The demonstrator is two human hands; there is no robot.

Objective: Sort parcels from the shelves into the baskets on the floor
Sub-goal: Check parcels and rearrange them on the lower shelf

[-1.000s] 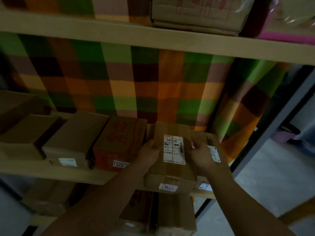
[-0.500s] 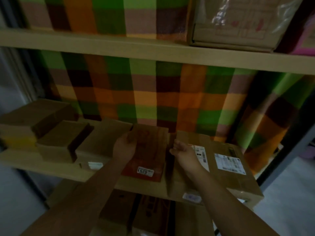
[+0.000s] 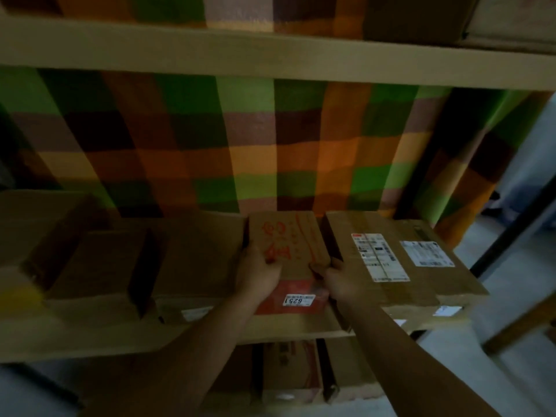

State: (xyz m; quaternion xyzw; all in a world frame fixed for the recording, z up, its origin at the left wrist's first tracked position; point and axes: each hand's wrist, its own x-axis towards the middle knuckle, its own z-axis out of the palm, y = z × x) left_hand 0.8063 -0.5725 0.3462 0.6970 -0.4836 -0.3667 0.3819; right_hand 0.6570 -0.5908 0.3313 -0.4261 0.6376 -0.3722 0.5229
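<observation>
A cardboard parcel with red printing [image 3: 293,245] and a white tag reading 6251 lies on the middle shelf [image 3: 120,338]. My left hand [image 3: 258,273] grips its left edge and my right hand [image 3: 337,279] grips its right front corner. To the right lies a brown parcel with a white label [image 3: 370,266], and another labelled parcel [image 3: 433,266] sits beside it. Plain brown parcels [image 3: 192,260] fill the shelf to the left. No basket is in view.
A checked cloth [image 3: 270,145] in green, orange and brown hangs behind the shelf. The upper shelf board [image 3: 270,52] carries a box at the top right. More parcels [image 3: 288,371] stand on the shelf below. Pale floor [image 3: 511,296] shows at the right.
Both hands let go of the white-labelled brown parcel, which now rests on the shelf. They moved left onto the red-printed parcel and now grip its sides.
</observation>
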